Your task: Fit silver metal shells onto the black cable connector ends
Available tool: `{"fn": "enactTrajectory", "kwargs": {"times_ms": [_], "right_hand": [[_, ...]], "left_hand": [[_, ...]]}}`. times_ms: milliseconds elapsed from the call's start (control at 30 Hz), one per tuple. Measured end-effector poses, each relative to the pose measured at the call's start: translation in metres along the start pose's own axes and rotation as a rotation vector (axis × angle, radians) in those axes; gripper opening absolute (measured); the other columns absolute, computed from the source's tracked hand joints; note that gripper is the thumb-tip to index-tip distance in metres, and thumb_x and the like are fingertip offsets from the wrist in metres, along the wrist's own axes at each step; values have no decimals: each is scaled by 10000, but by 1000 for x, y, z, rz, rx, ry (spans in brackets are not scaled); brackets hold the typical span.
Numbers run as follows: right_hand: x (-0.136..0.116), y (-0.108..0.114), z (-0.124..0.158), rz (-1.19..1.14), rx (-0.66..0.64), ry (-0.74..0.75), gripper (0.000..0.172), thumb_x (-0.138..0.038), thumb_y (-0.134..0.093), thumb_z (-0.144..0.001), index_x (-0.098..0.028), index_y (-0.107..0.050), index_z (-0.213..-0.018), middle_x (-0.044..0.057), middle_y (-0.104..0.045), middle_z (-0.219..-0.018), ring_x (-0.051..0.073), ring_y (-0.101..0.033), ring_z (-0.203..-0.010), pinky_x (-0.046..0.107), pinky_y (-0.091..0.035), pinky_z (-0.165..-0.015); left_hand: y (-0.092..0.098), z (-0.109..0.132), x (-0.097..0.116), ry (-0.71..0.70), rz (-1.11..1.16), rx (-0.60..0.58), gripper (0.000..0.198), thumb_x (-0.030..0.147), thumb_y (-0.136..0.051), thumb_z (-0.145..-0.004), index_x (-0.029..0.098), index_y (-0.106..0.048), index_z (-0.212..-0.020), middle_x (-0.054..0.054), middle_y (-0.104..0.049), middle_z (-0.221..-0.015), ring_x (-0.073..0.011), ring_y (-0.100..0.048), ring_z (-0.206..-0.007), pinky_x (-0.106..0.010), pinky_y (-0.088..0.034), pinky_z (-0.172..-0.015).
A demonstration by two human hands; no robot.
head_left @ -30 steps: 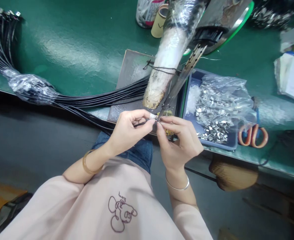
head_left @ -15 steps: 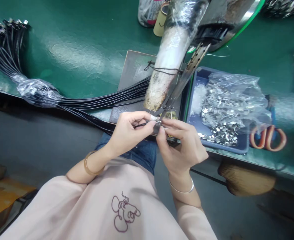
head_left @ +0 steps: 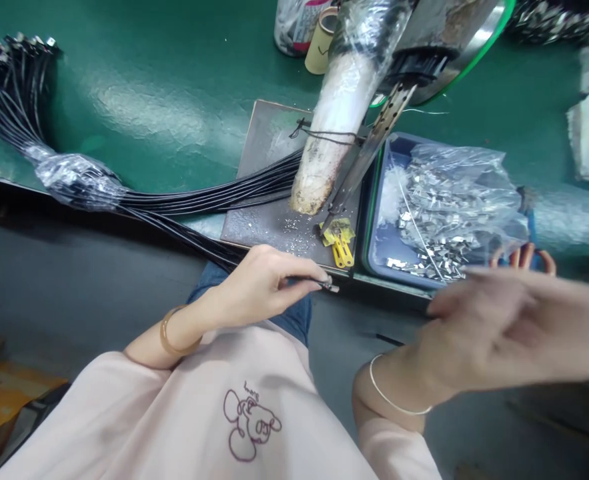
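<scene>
One metal-tipped cable in the grip, plenty of loose pieces left in the tray

In the head view, the left hand (head_left: 279, 283) is pinched on a black cable (head_left: 319, 281), just below the frame's centre and in front of the board's near edge. A small metal end (head_left: 333, 287) pokes out past the fingertips, so a piece appears to be on this cable already; whether its joint is finished is too small to tell.

The right hand (head_left: 504, 327), at lower right near the tray's front corner, is blurred. I cannot tell whether its fingers are apart or closed on something. A thin pale strand (head_left: 417, 227) slants across the tray towards it.

What is left looks considerable. The blue tray (head_left: 390, 243), right of centre, holds many loose metal pieces (head_left: 441, 257), partly under clear plastic (head_left: 459, 163). Left of centre the cables split: an upper group (head_left: 209, 201) runs onto the grey board (head_left: 264, 133), a lower group (head_left: 187, 240) leads down towards the left hand. Which group is done cannot be read from here, as most near ends are hidden. At upper left, the far ends (head_left: 29, 47) already carry metal tips. Silvery specks (head_left: 294, 230) dot the board beside yellow pieces (head_left: 341, 252), suggesting work under way there.
</scene>
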State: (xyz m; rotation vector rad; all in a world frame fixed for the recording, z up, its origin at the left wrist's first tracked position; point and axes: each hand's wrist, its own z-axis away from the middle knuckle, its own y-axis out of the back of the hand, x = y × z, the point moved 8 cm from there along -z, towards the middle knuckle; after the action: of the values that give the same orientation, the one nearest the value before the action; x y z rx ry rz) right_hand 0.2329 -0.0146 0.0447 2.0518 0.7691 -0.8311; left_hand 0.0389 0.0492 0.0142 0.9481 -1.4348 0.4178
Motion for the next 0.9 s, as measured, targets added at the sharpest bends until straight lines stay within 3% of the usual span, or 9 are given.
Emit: {"fn": "enactTrajectory", "kwargs": {"times_ms": [33, 100, 300, 400, 500, 567, 633, 800, 900], "right_hand": [[4, 7, -10, 177, 54, -5, 102, -301, -601, -940, -319, -701, -931, -16, -581, -612, 175, -513, -470, 347, -377, -474], [17, -3, -31, 444, -87, -9, 123, -307, -671, -904, -286, -698, -785, 1, -646, -644, 163, -544, -514, 345, -400, -512], [52, -23, -63, 455, -329, 90, 145, -231, -781, -794, -227, -701, -673, -44, -633, -539, 83, -483, -399, 287, -314, -433], [36, -23, -60, 477, -289, 134, 189, -202, -801, -755, -225, -659, -632, -76, -508, -437, 76, -447, -371, 287, -268, -427], [0, -10, -49, 428, -29, 141, 206, -216, -803, -754, -238, -631, -642, -95, -402, -385, 71, -349, -334, 294, -232, -410], [-8, -3, -36, 315, 103, -10, 81, -234, -729, -843, -255, -698, -771, -29, -624, -603, 72, -338, -377, 301, -234, -400], [-25, 2, -22, 152, 252, 65, 87, -245, -792, -781, -251, -713, -744, -4, -685, -698, 74, -360, -392, 292, -225, -375], [-11, -46, -6, -15, -56, -97, 14, -215, -728, -829, -223, -737, -821, 1, -714, -784, 95, -532, -518, 238, -344, -430], [-9, -68, -2, -41, -130, -104, 128, -216, -648, -890, -206, -707, -778, -11, -689, -712, 103, -572, -548, 231, -400, -478]], "left_hand": [[-5, 2, 3, -28, -35, -75, 174, 148, -608, -917, 179, -777, -949, -46, -813, -928, -141, -730, -757, -228, -532, -729], [-12, 6, 6, -71, -88, -204, 223, 108, -586, -918, 196, -783, -977, -40, -817, -956, -159, -755, -823, -235, -539, -768], [-15, 3, 7, -78, 63, -339, 304, 40, -547, -880, 189, -803, -945, -31, -787, -775, -116, -695, -655, -200, -524, -672], [-8, -4, -4, 33, 240, -230, 231, 126, -580, -887, 145, -792, -977, -32, -731, -670, -100, -622, -554, -193, -485, -566], [0, -7, -23, 179, 368, -30, 209, 188, -622, -846, 104, -759, -979, 7, -623, -553, -80, -509, -466, -190, -398, -476], [4, -7, -30, 221, 380, 107, 131, 205, -633, -816, 109, -723, -820, 31, -547, -521, -65, -450, -456, -189, -354, -464], [10, -5, -31, 212, 334, 237, 165, 214, -636, -798, 128, -635, -657, 39, -495, -527, -56, -416, -480, -188, -330, -474], [15, -2, -21, 129, 171, 407, 182, 184, -620, -797, 153, -553, -631, 48, -468, -564, -56, -382, -522, -180, -309, -479], [17, 0, -10, 37, 37, 460, 170, 146, -615, -792, 162, -543, -638, 60, -455, -555, -52, -350, -493, -184, -289, -464]]}}
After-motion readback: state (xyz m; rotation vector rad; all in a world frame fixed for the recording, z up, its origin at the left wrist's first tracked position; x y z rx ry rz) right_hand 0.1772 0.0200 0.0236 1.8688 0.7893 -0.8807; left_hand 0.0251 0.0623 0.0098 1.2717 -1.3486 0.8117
